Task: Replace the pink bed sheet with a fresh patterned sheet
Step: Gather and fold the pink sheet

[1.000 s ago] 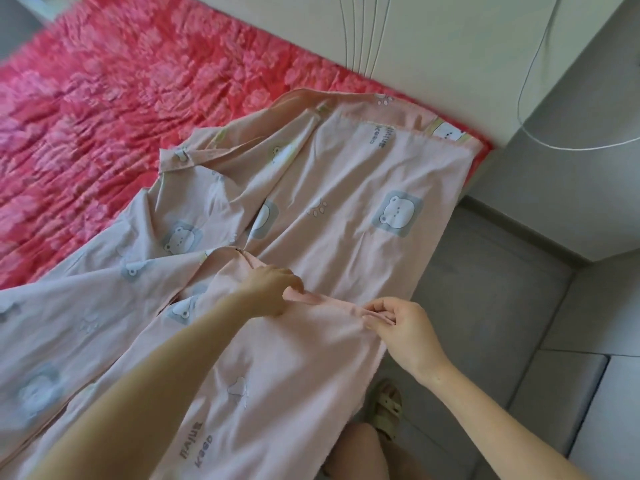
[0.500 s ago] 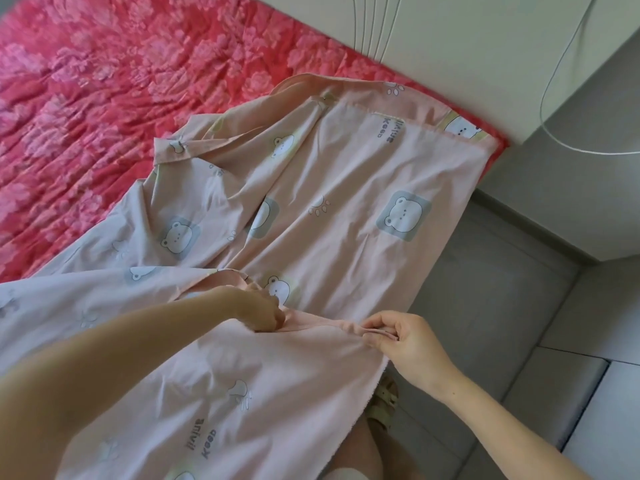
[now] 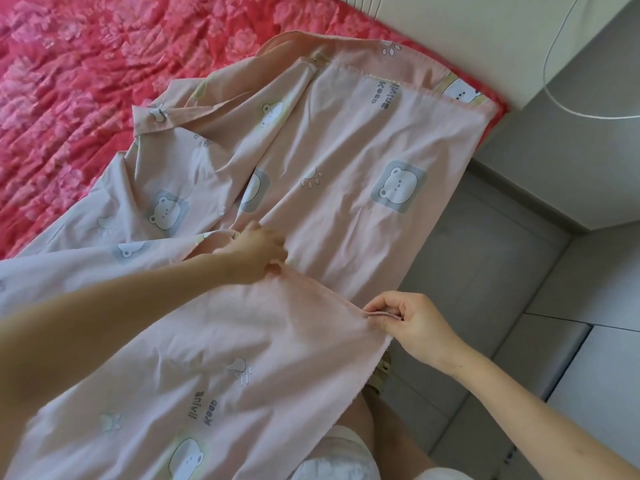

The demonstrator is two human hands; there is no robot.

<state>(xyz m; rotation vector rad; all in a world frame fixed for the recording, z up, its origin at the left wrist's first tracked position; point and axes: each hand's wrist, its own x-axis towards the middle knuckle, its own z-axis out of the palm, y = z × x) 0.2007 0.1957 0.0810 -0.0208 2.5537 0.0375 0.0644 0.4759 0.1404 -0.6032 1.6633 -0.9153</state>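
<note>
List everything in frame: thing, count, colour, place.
patterned sheet: 1, pale pink with bear prints, lies rumpled over the bed's near corner and hangs off its edge
pink bed sheet: 1, red-pink floral, on the bed, upper left
panel: 1, cream, at the top, along the bed
cable: 1, white, upper right
wall: 1, grey, right
floor tiles: several, grey, right
sandal: 1, beige, under the sheet edge
left hand: grips a sheet fold, centre
right hand: pinches the sheet hem

Items counted — two hands (left hand, right hand), one bear-patterned sheet, one pink floral bed sheet, one white cable, one sandal.
</note>
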